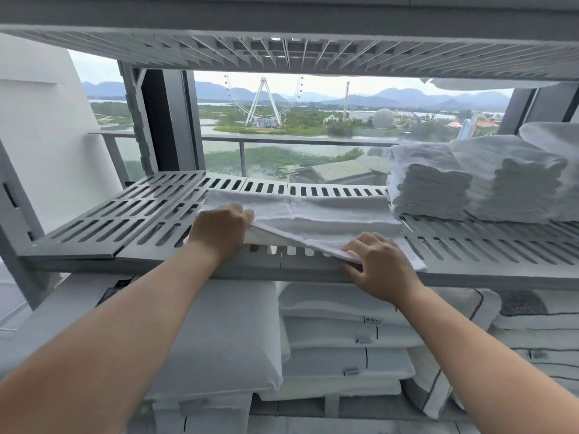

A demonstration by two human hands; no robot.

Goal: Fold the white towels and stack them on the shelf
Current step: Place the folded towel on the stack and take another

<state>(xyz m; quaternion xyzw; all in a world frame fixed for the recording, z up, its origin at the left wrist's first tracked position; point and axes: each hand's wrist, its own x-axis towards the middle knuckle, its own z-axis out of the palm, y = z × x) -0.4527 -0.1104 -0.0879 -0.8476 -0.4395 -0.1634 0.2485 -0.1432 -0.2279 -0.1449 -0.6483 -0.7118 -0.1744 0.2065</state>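
White towel (313, 214) lies half-folded on the slotted grey shelf (125, 220), centre of frame, its near corner hanging just over the front edge. Left hand (221, 228) is clenched on the towel's left edge, lifting the top layer a bit — underside shows. Right hand (372, 264), lower centre-right, pinches the near-right corner betw. thumb and fingers, pressing it at the shelf's front lip. Right of frame: two stacks of folded towels (432, 186) on the same shelf, the nearer just beside the loose towel's far-right end. Below the shelf — white pillows (344, 333) piled in the lower compartment. Through the window (282, 120) behind, upper centre: a ferris wheel, water, hills.
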